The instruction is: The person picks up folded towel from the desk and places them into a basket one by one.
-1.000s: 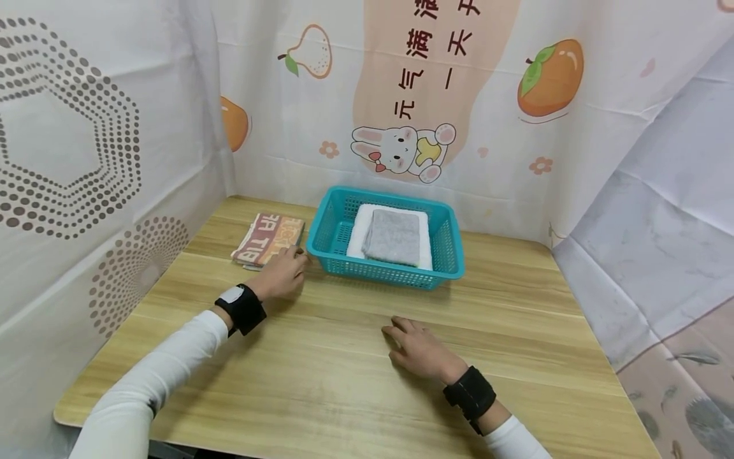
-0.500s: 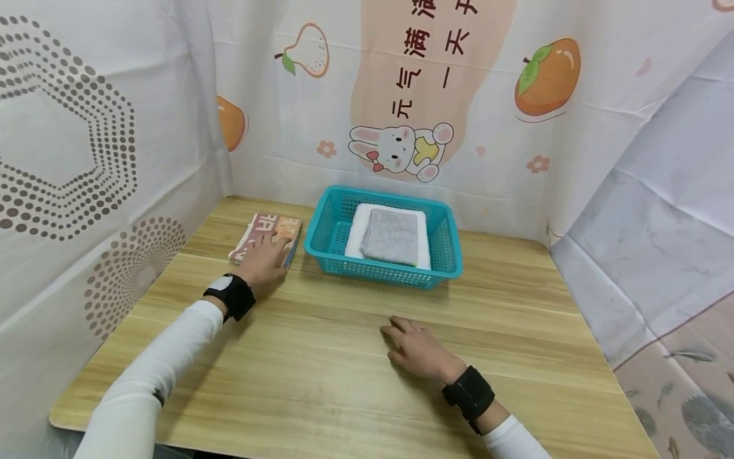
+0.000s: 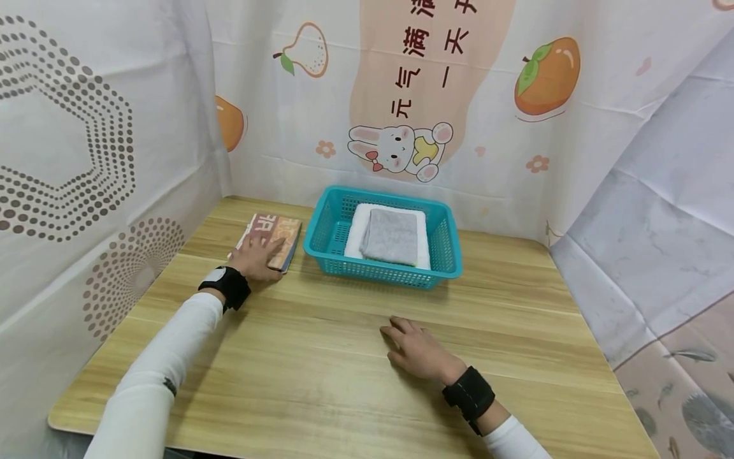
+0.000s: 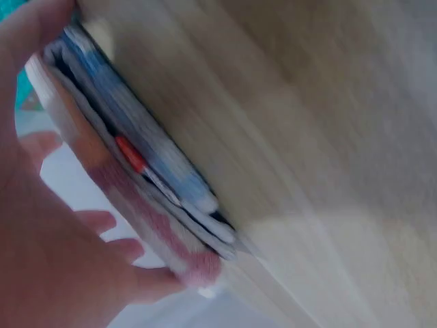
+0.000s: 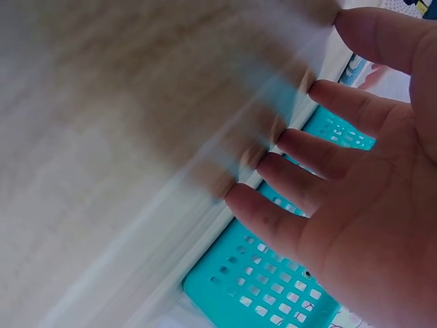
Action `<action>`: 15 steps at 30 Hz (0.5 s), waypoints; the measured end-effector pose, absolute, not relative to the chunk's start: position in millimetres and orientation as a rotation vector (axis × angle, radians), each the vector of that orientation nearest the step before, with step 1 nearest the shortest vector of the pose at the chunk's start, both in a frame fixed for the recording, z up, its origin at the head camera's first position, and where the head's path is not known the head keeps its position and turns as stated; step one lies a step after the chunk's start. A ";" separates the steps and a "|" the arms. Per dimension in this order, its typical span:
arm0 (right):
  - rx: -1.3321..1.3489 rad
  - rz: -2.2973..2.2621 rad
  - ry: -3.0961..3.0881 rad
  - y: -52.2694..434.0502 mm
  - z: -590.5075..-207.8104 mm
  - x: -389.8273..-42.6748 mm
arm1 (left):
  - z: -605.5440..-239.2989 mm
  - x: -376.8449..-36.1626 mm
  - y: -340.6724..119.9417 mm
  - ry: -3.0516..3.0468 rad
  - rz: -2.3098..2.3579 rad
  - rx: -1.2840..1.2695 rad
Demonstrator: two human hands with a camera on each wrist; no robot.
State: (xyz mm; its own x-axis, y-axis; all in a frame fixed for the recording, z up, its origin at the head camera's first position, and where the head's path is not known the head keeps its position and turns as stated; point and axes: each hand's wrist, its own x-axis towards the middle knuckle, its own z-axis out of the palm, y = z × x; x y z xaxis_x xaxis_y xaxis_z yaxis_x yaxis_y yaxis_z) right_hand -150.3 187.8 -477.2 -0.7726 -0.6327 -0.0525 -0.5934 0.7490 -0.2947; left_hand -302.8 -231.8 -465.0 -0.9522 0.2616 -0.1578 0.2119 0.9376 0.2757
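A folded patterned towel (image 3: 285, 228), pinkish red and orange with pale lettering, lies at the back left of the table. My left hand (image 3: 256, 260) is over its front part, fingers spread across the top and thumb at the near right corner. Side on, the left wrist view shows the towel's layered folds (image 4: 130, 137), with a blue striped layer and a small red spot among them. My right hand (image 3: 421, 350) rests palm down at the middle right of the table, fingertips (image 5: 239, 198) on the wood and nothing held.
A turquoise perforated basket (image 3: 329, 261) stands at the back centre, just right of the towel. Inside it a folded grey cloth (image 3: 391, 236) lies on a folded white towel (image 3: 357, 229). Printed curtains (image 3: 287, 127) hang behind and beside the wooden table (image 3: 321, 370).
My left hand has moved left from beside the basket onto the patterned towel, its fingers spreading over it. The right hand has stayed in place.
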 end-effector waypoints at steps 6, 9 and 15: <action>-0.982 -0.412 2.795 187.6 -478.6 -149.5 | -464.9 -305.8 -237.7 2.790 0.424 0.358; -0.980 -0.421 2.797 187.6 -478.7 -149.5 | -466.0 -306.9 -238.6 2.775 0.415 0.366; -0.968 -0.428 2.800 188.2 -479.9 -149.5 | -462.7 -307.1 -237.1 2.765 0.389 0.362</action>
State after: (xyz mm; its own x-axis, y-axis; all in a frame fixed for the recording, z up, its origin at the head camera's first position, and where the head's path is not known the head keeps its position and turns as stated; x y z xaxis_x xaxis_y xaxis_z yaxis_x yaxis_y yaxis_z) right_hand -149.5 188.2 -479.9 -0.7811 -0.6227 -0.0461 -0.5804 0.7513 -0.3141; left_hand -307.1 -237.1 -462.7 -0.9150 0.2903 -0.2800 0.2018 0.9305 0.3056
